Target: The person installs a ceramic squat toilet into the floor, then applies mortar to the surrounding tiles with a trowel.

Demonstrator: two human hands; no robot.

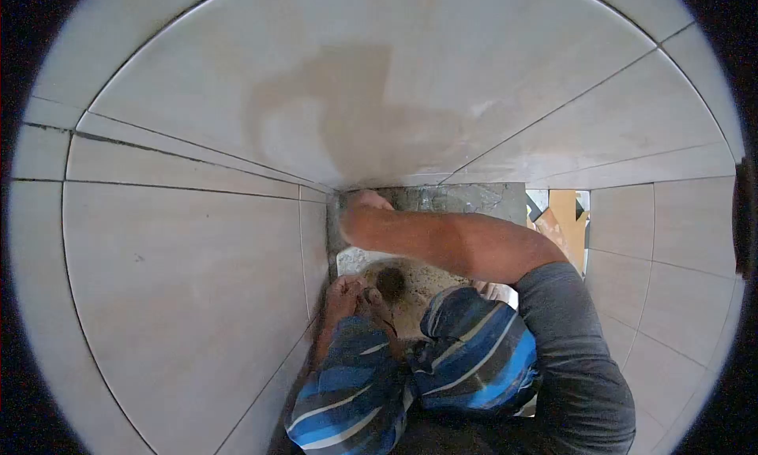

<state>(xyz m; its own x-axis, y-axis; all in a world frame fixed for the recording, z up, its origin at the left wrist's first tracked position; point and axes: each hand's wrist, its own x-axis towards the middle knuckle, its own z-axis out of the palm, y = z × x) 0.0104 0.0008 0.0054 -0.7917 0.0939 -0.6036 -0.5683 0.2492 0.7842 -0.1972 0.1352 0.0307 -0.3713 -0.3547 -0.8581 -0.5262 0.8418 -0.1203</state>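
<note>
My right forearm reaches across from the right, and my right hand (367,201) is bent at the wrist in the far left corner. It is close to the foot of the back wall (442,84), over a rough grey cement strip (482,198). Its fingers are mostly hidden, as is anything in them. Low by the left wall (189,250), my left hand (344,291) has its fingers drawn together near my foot (379,303). What they hold, if anything, cannot be made out. A dark round patch or hole (390,280) marks the dirty, speckled floor (426,285) beside it.
Large pale tiles cover the walls on three sides closely around me. My knees in striped shorts (474,344) take up the near middle. At right, past the cement strip, lie yellowish boards or offcuts (563,214). A whitish patch (355,259) lies by the left corner.
</note>
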